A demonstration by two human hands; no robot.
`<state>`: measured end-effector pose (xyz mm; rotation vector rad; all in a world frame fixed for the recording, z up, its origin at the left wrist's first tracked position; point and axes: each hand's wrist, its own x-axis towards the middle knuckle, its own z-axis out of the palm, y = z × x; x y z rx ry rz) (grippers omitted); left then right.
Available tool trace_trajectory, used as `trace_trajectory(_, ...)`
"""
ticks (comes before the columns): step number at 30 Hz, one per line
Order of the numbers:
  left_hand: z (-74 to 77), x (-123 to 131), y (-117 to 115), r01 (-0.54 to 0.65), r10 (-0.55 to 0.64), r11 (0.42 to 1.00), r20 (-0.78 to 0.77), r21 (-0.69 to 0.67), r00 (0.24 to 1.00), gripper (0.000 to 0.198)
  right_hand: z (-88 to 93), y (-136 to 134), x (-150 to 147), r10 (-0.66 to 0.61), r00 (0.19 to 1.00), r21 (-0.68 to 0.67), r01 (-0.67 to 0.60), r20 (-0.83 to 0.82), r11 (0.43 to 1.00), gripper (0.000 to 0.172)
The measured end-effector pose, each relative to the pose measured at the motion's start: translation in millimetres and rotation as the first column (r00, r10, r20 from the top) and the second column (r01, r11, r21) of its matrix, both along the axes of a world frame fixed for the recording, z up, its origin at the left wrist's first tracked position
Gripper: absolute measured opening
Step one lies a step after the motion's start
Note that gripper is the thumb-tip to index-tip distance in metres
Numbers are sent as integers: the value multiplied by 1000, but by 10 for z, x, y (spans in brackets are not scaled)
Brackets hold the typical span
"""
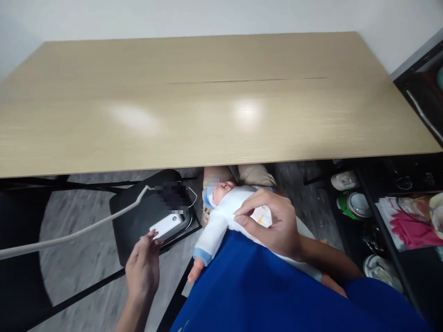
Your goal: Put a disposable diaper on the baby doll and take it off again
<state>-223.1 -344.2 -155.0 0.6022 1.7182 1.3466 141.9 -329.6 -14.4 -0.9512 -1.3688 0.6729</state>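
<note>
A baby doll (221,221) in white clothing with light blue cuffs lies across my lap, over a blue cloth (235,281). Above its chest, my right hand (273,223) is closed in a pinch, thumb and forefinger tips together; anything between them is too small to make out. My left hand (143,260) is closed at the near end of a slim white device (168,225) with a round dark mark. The device is over the edge of a black seat (129,230), and I cannot tell whether it rests there.
A wooden table (207,124) spans the view ahead, its edge above my knees. From the left, a pale cord (86,233) crosses to the seat. On the right, a dark shelf (387,230) holds a green can (355,205), pink cloth (410,230) and other items.
</note>
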Motion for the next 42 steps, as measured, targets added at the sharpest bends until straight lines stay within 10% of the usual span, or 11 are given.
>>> trace_trajectory(7,-232,99,54,23,-23,1000,-74,-8,997,55,-27,-7,-21,260,964,-121,-253,47,960,6)
trace_trajectory(15,75,452,226,127,-134,990,105,64,985,69,-127,-15,-39,372,919,-195,-345,126,918,7)
trace_trajectory(20,559,1104,371,212,-268,938,185,275,945,58,-65,68,3,271,949,-210,-236,158,949,7)
trace_trajectory(28,1246,2122,567,299,-536,689,186,660,823,27,257,147,67,-62,985,-5,63,161,998,10)
trace_trajectory(42,1324,2391,532,352,-608,566,89,746,789,17,455,5,128,-242,960,3,244,143,970,22)
